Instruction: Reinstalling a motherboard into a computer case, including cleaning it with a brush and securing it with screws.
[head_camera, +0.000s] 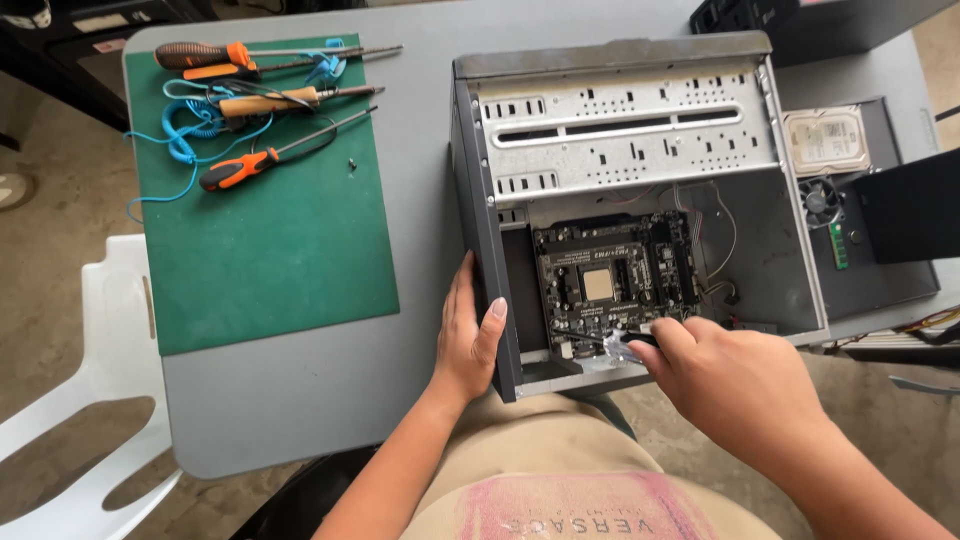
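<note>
Left hand is wrapped around the PC case edge to brace it. Right hand is pinched on a screwdriver at the motherboard's bottom edge; best kept straight, light pressure.

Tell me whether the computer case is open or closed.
Open: the computer case lies on its side, side panel off, with the motherboard exposed inside.
</note>
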